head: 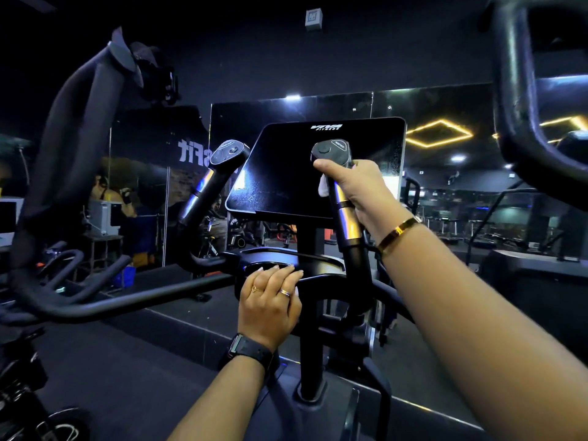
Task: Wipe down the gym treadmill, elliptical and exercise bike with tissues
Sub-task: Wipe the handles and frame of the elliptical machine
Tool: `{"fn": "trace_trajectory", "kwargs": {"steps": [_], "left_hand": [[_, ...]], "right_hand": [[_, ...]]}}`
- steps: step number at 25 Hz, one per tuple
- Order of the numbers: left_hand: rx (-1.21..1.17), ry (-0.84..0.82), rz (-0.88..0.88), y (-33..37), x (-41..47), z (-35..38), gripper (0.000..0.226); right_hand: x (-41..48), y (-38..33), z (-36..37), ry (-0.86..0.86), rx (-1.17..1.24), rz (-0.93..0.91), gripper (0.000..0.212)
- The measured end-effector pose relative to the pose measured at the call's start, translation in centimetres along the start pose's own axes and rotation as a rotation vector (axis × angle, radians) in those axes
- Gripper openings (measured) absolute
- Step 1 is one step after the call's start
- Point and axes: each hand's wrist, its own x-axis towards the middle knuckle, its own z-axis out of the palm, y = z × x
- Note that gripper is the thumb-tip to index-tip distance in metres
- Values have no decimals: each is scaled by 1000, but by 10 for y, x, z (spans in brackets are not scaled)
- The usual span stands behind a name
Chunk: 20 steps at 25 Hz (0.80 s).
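Right grip is closed round the right handle, just under its button cap, thumb up against the cap. The tissue is trapped between fingers and handle; only a small white wad shows at the fingertips.

Left grip rests on the rim of the lower tray, fingers fairly straight, holding nothing. Looks like bracing.

Machine reads as the elliptical, so my guess is we're mid-task on the handles.

Risks from here:
- Little tissue is visible. If it bunches or shreds on the slide down the chrome sensor band, bare palm does the wiping and just smears it.
- The thumb sits beside the cap button. A squeeze could press it; can't tell if the console is powered.
- The bracelet is close to the handle and could scrape the chrome on a down stroke.
- The handle sits in front of the console. An overshoot upward drags a used tissue across a screen that already looks streaked.
- The big swing arm hangs near the head at upper right. Leaning in could set it moving.
- The left handle is untouched right now and easy to skip.
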Motion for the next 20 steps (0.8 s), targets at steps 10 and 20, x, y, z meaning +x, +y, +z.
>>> {"fn": "trace_trajectory", "kwargs": {"steps": [10, 20], "left_hand": [[-49, -73, -60, 4, -1, -5, 30], [-323, -566, -528, -28, 84, -25, 47]], "right_hand": [[-63, 5, -31, 41, -900, -9, 65], [29, 27, -39, 336, -483, -255, 23]]}}
